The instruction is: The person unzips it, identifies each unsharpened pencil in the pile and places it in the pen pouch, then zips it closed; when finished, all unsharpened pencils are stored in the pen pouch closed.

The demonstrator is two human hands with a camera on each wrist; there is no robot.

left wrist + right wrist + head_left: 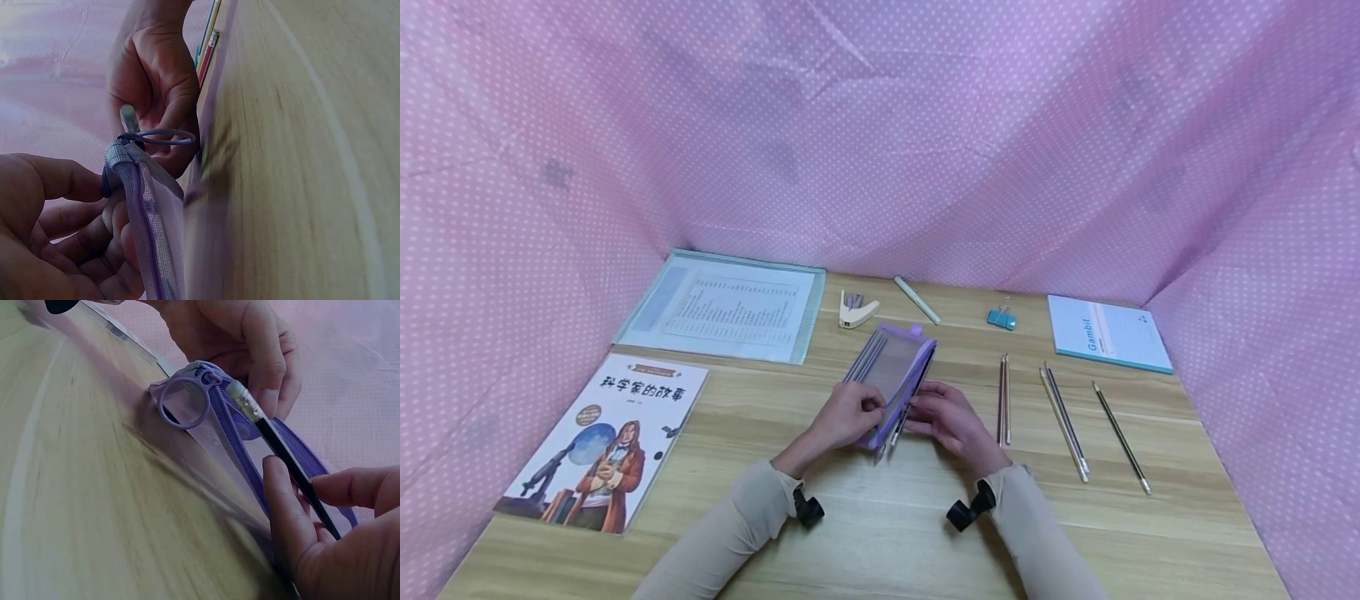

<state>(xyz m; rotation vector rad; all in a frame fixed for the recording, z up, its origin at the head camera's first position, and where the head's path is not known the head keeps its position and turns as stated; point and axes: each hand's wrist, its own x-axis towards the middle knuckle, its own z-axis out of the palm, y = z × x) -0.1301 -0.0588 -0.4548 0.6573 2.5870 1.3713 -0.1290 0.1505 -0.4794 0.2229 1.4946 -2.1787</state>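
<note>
A purple mesh pencil case [891,367] with an unzipped side stands tilted in the middle of the table. My left hand [852,414] pinches its near end, by the zipper with the ring pull [183,403]. Several pencils show through the mesh. In my right hand [951,421] a black pencil [290,456] is pinched between thumb and fingers, its white eraser end toward me. The right wrist view shows this pencil lying along the open zipper mouth. From the left wrist, the case's edge [150,219] is seen between the left thumb and fingers.
Right of the case lie two pencils [1003,400], another pair [1063,421] and a single dark pencil [1122,437]. Behind are a stapler [857,313], a green pen [917,300], a teal binder clip [1002,318] and a notebook [1108,333]. Leftward lie a document folder [730,304] and a book [606,442].
</note>
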